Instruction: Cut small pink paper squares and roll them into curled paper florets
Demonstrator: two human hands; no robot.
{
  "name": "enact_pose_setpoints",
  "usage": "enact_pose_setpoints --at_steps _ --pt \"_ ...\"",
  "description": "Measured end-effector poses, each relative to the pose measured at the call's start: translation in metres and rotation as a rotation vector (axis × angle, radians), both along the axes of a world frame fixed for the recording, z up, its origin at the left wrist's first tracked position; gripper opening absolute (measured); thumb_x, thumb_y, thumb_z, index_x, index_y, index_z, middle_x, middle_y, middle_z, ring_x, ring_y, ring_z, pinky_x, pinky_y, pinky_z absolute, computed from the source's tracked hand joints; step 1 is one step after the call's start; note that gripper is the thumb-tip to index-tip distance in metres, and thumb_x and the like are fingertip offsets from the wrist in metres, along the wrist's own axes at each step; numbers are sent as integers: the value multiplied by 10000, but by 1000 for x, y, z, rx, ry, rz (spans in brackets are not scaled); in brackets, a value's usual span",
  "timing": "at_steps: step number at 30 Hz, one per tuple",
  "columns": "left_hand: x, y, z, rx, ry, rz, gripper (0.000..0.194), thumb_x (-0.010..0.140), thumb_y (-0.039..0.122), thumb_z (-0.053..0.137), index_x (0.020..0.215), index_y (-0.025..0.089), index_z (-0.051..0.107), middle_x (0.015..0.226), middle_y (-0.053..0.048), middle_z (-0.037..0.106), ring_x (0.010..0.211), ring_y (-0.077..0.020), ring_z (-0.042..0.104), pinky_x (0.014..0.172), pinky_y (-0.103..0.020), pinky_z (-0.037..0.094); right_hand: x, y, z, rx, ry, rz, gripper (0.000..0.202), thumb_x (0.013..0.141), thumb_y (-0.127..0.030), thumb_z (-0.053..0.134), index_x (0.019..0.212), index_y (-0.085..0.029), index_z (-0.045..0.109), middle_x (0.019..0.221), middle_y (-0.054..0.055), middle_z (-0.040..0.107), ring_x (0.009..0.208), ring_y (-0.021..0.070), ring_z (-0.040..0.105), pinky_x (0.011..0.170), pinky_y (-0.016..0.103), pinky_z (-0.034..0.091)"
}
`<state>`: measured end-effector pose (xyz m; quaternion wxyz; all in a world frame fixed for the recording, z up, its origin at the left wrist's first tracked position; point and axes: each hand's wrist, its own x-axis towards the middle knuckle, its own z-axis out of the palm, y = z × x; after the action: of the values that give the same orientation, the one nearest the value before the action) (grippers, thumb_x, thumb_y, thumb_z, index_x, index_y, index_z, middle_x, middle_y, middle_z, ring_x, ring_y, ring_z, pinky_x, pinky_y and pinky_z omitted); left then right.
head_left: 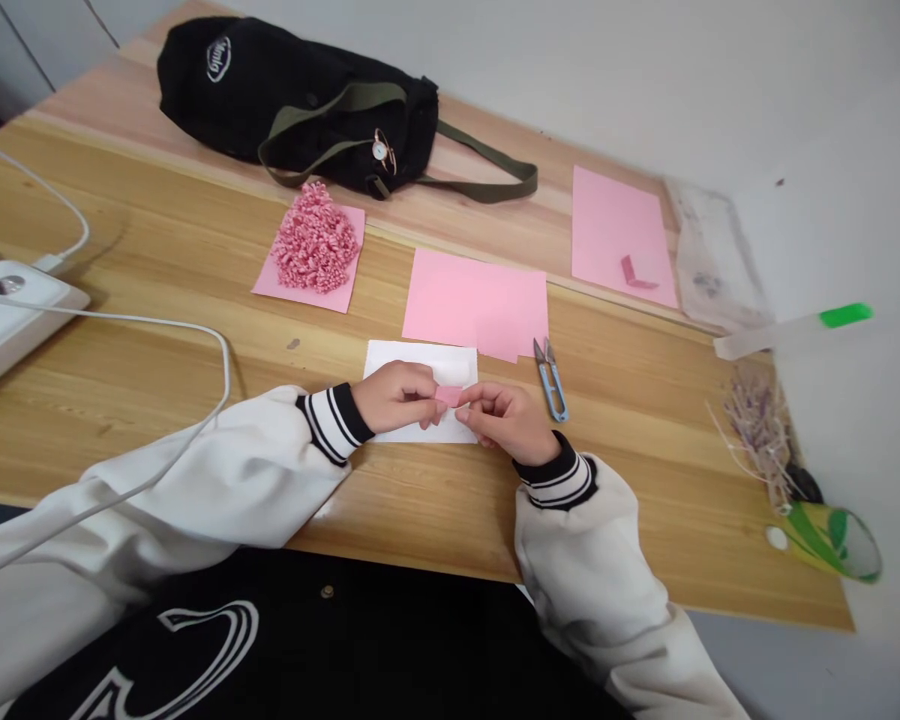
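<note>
A small pink paper piece [448, 396] is held between my two hands, over a white sheet [420, 352] on the wooden table. My left hand [399, 396] pinches its left end between thumb and fingers. At its right end, the fingers of my right hand [506, 415] are closed on it. Larger pink paper [469, 295] lies just beyond the white sheet. Blue-handled thread snips [551, 380] rest to the right of that paper, with their blades pointing away from me.
Pink curled strands [315, 240] are heaped on pink paper at the left. Behind stands a black bag [292, 95] with green straps. Another pink sheet [619, 225] carries a folded scrap. A white power strip [19, 310] with cables is far left; a cup [832, 540] lies right.
</note>
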<state>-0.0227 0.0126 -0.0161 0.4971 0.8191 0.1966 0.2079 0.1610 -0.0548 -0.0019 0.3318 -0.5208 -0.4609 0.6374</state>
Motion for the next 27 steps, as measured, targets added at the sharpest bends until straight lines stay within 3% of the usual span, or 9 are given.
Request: enact_pose_setpoints --at_steps 27 --pt "1 -2 6 -54 37 28 235 763 254 532 576 133 609 608 -33 589 605 -111 547 599 -222 439 -1 -1 -1 8 -30 -38 205 660 -326 657 709 -145 575 407 -80 452 350 31 366 353 169 265"
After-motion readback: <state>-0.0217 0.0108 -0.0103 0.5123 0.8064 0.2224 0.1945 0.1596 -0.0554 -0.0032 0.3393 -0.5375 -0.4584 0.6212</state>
